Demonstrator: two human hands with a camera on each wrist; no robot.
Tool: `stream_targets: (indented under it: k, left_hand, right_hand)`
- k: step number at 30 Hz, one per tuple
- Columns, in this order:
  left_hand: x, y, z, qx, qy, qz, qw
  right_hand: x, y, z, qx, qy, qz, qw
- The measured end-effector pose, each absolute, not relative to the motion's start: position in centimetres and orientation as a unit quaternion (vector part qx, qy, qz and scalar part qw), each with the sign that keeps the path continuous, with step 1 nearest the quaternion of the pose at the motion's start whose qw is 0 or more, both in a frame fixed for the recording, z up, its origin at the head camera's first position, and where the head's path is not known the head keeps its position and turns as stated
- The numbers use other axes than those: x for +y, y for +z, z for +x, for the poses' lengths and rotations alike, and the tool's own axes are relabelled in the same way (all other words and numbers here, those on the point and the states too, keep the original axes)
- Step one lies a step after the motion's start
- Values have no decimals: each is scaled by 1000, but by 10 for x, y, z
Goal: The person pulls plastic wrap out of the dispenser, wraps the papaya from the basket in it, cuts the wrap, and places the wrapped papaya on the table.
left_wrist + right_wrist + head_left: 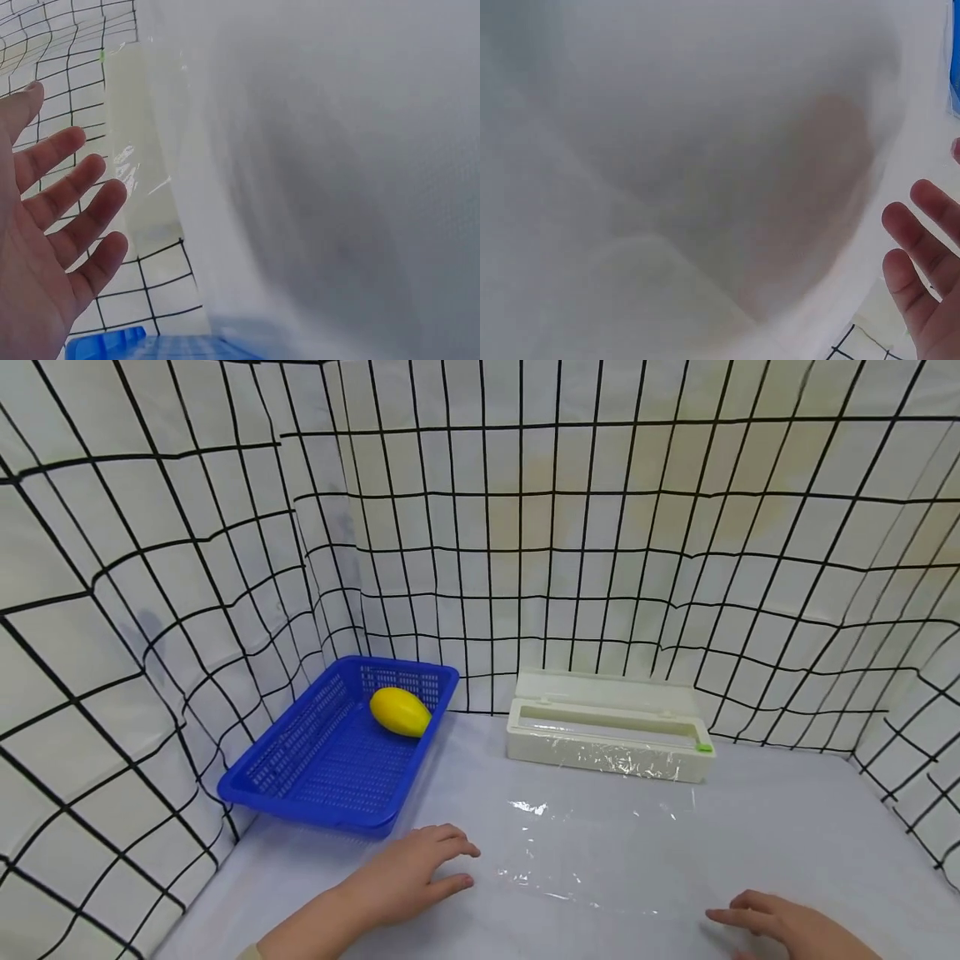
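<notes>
A sheet of clear plastic wrap point(600, 852) lies over the white table, stretching from the front of a cream wrap dispenser box point(607, 752) whose lid stands raised. To the left of the sheet, my left hand point(408, 877) hovers with fingers extended and holds nothing; the left wrist view shows its spread fingers point(79, 195). My right hand point(791, 927) is at the sheet's near right, fingers loosely extended, with nothing in its grasp. Part of that hand is cut off in the right wrist view. A yellow mango-shaped fruit point(400, 712) rests in a blue basket point(322, 814).
The blue basket stands at the back left, beyond my left hand. White walls with a black grid point(555, 527) enclose the table point(810, 827) at the back and sides. A small green piece point(703, 747) sits on the dispenser's right end.
</notes>
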State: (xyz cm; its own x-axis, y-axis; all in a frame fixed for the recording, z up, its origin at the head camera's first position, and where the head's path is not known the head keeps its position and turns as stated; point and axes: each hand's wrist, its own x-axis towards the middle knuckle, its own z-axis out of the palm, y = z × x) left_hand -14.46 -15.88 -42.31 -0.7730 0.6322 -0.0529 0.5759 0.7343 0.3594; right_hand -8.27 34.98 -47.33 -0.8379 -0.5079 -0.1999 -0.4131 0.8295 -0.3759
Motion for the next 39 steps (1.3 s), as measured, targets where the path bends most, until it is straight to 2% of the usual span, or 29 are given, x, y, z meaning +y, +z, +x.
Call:
stream_targets:
  k: [6, 10, 16, 18, 25, 34, 39]
  left_hand:
    - [-165, -416, -146, 934, 176, 297, 95]
    - [-169, -414, -147, 935, 181, 291, 88]
    - [-171, -414, -149, 933, 186, 299, 75]
    - [-172, -414, -149, 934, 187, 295, 71]
    - [-175, -401, -150, 944, 191, 263, 58]
    - [-196, -359, -156, 958, 201, 205, 15]
    - [-212, -340, -169, 961, 199, 192, -7]
  right_hand:
    - [363, -485, -74, 953, -111, -246, 136]
    - [372, -491, -70, 956, -94, -234, 148]
    - [392, -500, -66, 957, -88, -249, 122]
    - [397, -501, -64, 955, -101, -254, 113]
    - [394, -486, -68, 934, -221, -241, 142]
    - [360, -441, -102, 966, -210, -134, 63]
    - [350, -423, -126, 964, -233, -130, -8]
